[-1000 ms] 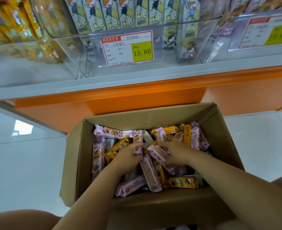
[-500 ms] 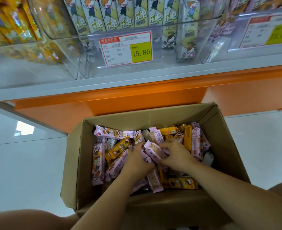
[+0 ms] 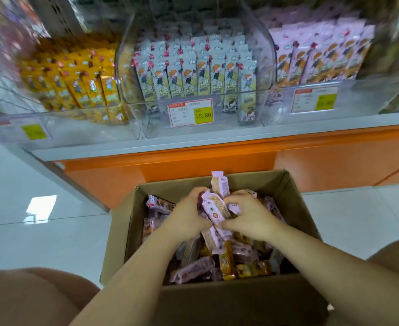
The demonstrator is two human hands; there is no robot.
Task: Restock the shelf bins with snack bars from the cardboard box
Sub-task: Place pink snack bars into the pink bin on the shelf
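An open cardboard box [image 3: 295, 194] stands on the floor below the shelf, holding several loose pink and yellow snack bars [image 3: 193, 269]. Over its middle, my left hand [image 3: 186, 212] and my right hand [image 3: 248, 215] together grip a bunch of pink snack bars [image 3: 215, 208], lifted a little above the pile. One bar sticks up at the top of the bunch. Three clear shelf bins stand above: yellow bars in the left bin [image 3: 76, 78], pale green bars in the middle bin [image 3: 193, 74], pink bars in the right bin [image 3: 316, 57].
An orange shelf base [image 3: 193, 161] and grey shelf edge run behind the box. Price tags [image 3: 190, 112] hang on the bin fronts. White tiled floor [image 3: 41, 220] lies left and right of the box. My knees show at the lower corners.
Both hands have closed on a bunch of pink bars and raised it from the pile. The view has tilted up, showing the bins more fully.
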